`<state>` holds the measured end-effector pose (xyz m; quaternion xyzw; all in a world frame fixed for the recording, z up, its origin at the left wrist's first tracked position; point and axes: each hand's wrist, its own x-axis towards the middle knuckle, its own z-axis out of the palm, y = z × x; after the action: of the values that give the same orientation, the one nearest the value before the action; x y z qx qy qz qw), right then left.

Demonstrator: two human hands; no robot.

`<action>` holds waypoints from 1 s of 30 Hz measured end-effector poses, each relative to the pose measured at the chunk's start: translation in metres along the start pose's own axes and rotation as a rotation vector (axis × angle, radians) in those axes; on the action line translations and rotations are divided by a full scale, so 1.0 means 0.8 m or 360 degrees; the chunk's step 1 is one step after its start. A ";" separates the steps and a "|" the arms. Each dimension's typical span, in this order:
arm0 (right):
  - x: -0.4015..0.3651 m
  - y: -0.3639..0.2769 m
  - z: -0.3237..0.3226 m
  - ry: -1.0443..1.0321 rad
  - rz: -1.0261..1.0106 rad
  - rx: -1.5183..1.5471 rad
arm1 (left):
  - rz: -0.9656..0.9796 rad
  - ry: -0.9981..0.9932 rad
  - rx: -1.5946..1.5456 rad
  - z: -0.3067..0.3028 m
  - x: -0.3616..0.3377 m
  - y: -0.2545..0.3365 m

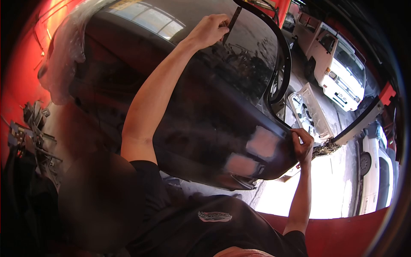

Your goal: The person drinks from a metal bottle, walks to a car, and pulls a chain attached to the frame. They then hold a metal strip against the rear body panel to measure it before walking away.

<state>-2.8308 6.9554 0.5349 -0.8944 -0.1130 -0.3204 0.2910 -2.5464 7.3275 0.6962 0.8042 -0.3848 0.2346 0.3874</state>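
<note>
A dark car body [192, 103] fills the middle of the view, with dull pinkish patches [263, 141] on its lower right part. My left hand [210, 31] reaches up over the glossy dark glass [248, 40], fingers pinched on a thin dark strip [232, 25] that stands at a slant. At the lower right, my right hand [303, 144] has its fingers curled over the edge of the body panel, close to the patches. A curved black frame [284, 55] borders the glass on the right.
Clear plastic sheeting [70, 60] drapes over the car's left end. Metal scrap parts [36, 141] are piled at left. On the right are a white van [342, 68], a pale door-like panel [310, 111], a post with chain [357, 124] and a white car [374, 171].
</note>
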 end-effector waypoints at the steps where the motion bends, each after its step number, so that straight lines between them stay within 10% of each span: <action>1: 0.000 -0.001 0.000 -0.0001 0.0008 0.0002 | -0.0005 -0.0004 -0.0002 0.000 0.000 0.000; 30: 0.000 0.005 0.000 -0.0005 0.0015 0.0019 | -0.0049 -0.0055 -0.0074 -0.001 0.000 0.000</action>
<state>-2.8295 6.9523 0.5332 -0.8937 -0.1112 -0.3169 0.2976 -2.5465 7.3280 0.6964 0.8048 -0.3844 0.2057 0.4028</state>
